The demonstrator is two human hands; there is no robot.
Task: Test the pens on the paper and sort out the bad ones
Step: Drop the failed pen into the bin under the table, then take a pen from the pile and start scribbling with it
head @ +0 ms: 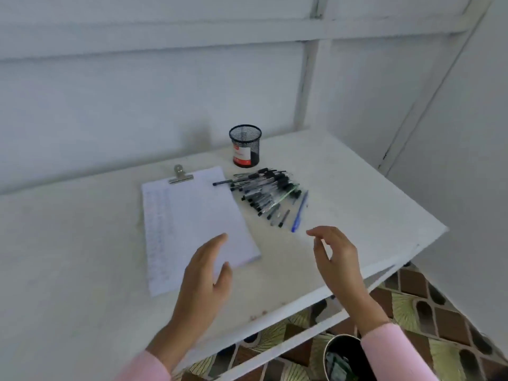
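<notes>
Both hands, left (204, 273) and right (336, 257), hover apart, holding nothing; a careless grab could scatter the pens (268, 192) off the counter (357, 188)

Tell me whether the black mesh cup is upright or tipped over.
Upright: the mesh cup stands on its base on the table, round rim facing up.

The table (357, 193) is painted white. The paper (192, 215) is white too and is covered with faint bluish marks. The clip (180, 176) is silver. The black mesh cup (245, 145) is marked with a red and white label. The pens (264, 191) are mostly black and clear; one blue pen (299, 213) is seen. Pink sleeves (390, 350) are worn. The floor (439, 325) is patterned in brown diamonds and yellow-green fans.
</notes>
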